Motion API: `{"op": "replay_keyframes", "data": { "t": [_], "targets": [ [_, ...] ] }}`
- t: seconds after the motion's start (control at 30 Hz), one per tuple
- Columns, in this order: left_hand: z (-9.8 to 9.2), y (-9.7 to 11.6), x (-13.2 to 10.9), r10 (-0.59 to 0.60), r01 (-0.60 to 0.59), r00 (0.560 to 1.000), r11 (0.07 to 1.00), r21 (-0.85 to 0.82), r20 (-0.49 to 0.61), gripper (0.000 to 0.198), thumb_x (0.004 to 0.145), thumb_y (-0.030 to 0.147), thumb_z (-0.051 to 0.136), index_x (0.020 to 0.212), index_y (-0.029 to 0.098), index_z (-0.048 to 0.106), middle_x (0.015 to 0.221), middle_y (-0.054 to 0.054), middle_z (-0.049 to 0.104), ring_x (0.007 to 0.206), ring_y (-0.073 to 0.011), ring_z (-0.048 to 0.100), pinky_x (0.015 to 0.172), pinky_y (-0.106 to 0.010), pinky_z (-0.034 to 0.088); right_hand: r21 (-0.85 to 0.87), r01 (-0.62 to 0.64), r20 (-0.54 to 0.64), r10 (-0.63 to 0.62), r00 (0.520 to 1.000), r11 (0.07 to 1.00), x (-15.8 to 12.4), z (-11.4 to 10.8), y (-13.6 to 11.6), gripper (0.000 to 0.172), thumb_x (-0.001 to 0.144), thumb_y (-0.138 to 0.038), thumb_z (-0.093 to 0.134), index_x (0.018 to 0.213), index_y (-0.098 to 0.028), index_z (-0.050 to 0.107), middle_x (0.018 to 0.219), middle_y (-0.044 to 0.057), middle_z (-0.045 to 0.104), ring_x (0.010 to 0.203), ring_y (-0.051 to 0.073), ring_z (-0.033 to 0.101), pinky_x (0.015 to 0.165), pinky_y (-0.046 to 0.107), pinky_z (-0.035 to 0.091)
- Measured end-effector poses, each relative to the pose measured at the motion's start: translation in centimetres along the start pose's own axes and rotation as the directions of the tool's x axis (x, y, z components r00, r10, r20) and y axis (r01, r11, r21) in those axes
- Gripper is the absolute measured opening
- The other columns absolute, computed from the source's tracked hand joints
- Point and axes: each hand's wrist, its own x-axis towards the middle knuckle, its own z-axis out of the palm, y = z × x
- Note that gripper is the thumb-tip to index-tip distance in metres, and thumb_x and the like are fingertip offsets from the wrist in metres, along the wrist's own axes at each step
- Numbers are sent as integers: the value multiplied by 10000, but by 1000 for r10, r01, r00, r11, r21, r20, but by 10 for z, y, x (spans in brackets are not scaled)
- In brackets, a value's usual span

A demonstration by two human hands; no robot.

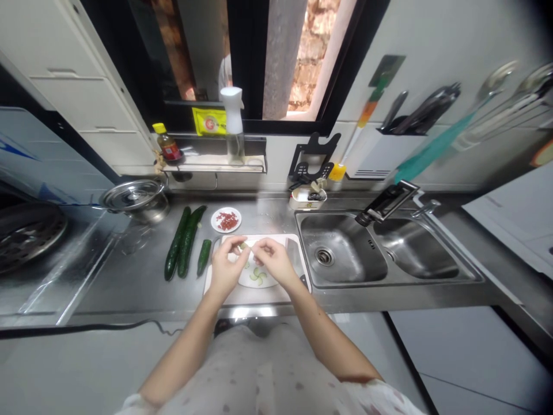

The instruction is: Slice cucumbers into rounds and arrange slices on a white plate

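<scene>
Both hands meet above a white plate (246,282) that rests on a light cutting board (233,297). My left hand (228,266) is closed, with a small pale-green cucumber piece (242,246) at its fingertips. Close beside it, my right hand (276,264) has its thumb and fingers pinched together; whatever they hold is too small to make out. On the plate, thin curved cucumber slices (258,277) form a pinwheel. A short cut cucumber (204,257) lies just left of the board. What looks like a knife blade (294,253) shows at the board's right side.
Two long cucumbers (185,245) lie farther left, near a lidded steel pot (140,199). A small plate (215,221) of red bits stands behind the board. To the right is a double sink (341,282) with a black faucet (389,202). A spray bottle (234,124) stands on the shelf.
</scene>
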Motion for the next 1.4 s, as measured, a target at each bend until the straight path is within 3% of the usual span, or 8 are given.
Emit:
{"op": "replay_keyframes", "data": {
  "t": [0.13,0.27,0.43,0.63,0.9,1.17,1.4],
  "targets": [
    [0,-10,1,-78,78,997,994,-74,-2,206,765,273,665,950,182,652,813,-8,630,691,-110,557,691,-228,461,-5,-26,16,26,1000,1000,4,-1,4,266,734,-433,665,767,-195,550,554,-50,562,474,91,523,467,202,440],
    [1,-24,1,-149,148,989,980,-132,2,189,744,296,688,887,177,658,763,-3,623,685,-112,554,665,-220,454,-55,41,34,-40,999,998,12,-3,13,224,776,-411,621,801,-194,571,572,-46,558,518,101,536,513,213,447],
    [4,-50,2,-214,214,977,968,-133,13,190,718,322,700,824,170,658,745,-11,642,682,-124,569,640,-224,455,-248,111,22,-109,994,962,25,-6,34,152,789,-328,582,832,-187,621,651,-25,597,615,119,555,604,232,449],
    [12,-92,0,-275,273,958,961,29,77,178,708,341,689,767,175,671,720,-14,663,694,-145,594,651,-239,467,-535,40,1,-47,999,844,39,-7,62,95,791,-243,575,825,-196,651,686,-21,622,654,127,548,646,223,413],
    [22,-131,-9,-459,395,871,867,302,177,179,759,292,634,869,171,706,804,-42,713,789,-170,649,759,-265,469,-785,-22,50,99,994,619,52,-1,92,174,865,-186,519,939,-176,676,879,49,710,799,152,608,704,213,388],
    [30,-150,-12,-533,357,823,754,552,196,170,777,260,595,875,195,717,832,-39,724,804,-169,643,705,-235,421,-885,-10,99,210,973,465,58,9,116,242,931,-189,426,969,-140,660,967,94,705,862,158,614,694,220,353],
    [37,-153,-10,-494,264,845,718,643,204,177,790,253,557,859,204,712,817,-37,720,781,-176,635,670,-239,387,-918,5,89,194,977,397,62,12,129,274,952,-207,382,961,-136,646,950,103,695,834,164,595,673,243,332]
  ]
}}
